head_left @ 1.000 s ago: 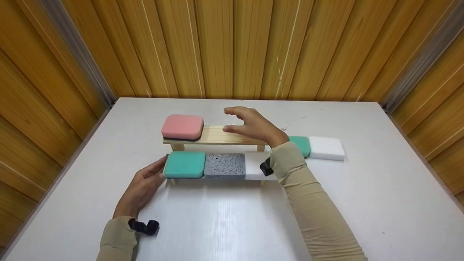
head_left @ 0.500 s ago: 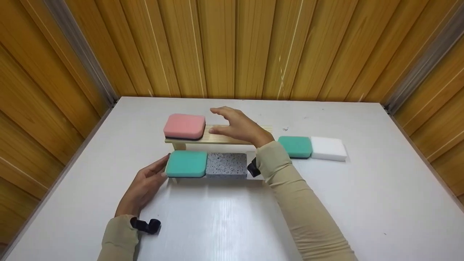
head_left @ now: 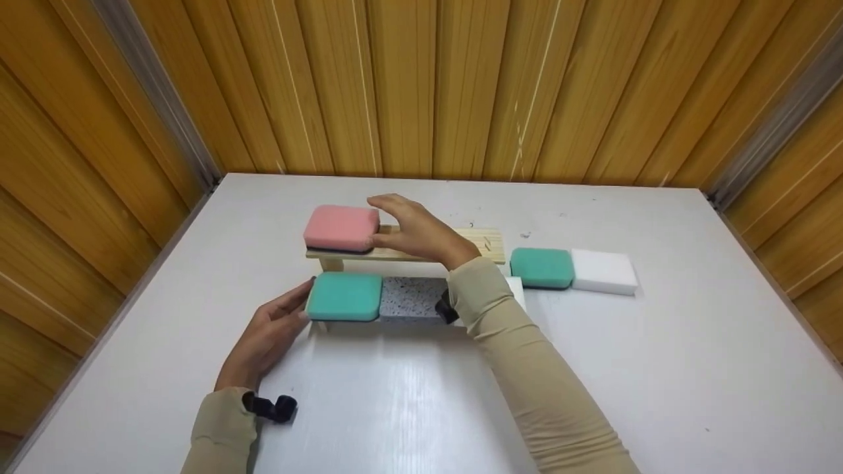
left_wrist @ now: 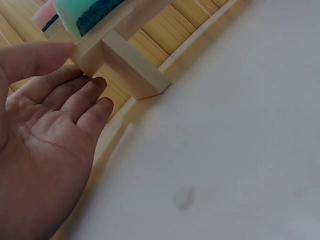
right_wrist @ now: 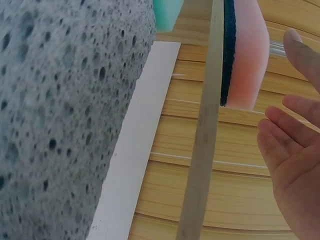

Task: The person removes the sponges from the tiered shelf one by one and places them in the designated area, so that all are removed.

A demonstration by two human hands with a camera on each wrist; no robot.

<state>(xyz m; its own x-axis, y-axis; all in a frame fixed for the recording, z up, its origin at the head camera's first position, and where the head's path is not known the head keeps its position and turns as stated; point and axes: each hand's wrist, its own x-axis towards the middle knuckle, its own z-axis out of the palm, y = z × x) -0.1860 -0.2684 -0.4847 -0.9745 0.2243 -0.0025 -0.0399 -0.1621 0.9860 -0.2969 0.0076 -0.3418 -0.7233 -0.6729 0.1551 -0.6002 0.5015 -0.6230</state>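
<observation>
A two-tier wooden rack (head_left: 489, 243) stands mid-table. On its upper tier, at the left end, lies a pink sponge (head_left: 341, 225) with a dark scrubbing layer underneath. My right hand (head_left: 416, 230) reaches over that tier, thumb and fingers spread, fingertips right at the sponge's right side. In the right wrist view the fingers (right_wrist: 280, 132) hold nothing. The lower tier carries a green sponge (head_left: 345, 296), a grey speckled block (head_left: 411, 297) and a white block (head_left: 516, 288) mostly hidden by my right sleeve. My left hand (head_left: 267, 337) pinches the lower tier's left end (left_wrist: 90, 57) between thumb and fingers.
To the right of the rack, another green sponge (head_left: 541, 267) and a white block (head_left: 603, 270) lie side by side on the white table (head_left: 658, 368). Behind the table rises a wood-patterned panel wall (head_left: 461, 92), with more panels at both sides.
My right hand has moved left along the upper tier, from its middle to the pink sponge's right side. My left hand stays at the rack's end.
</observation>
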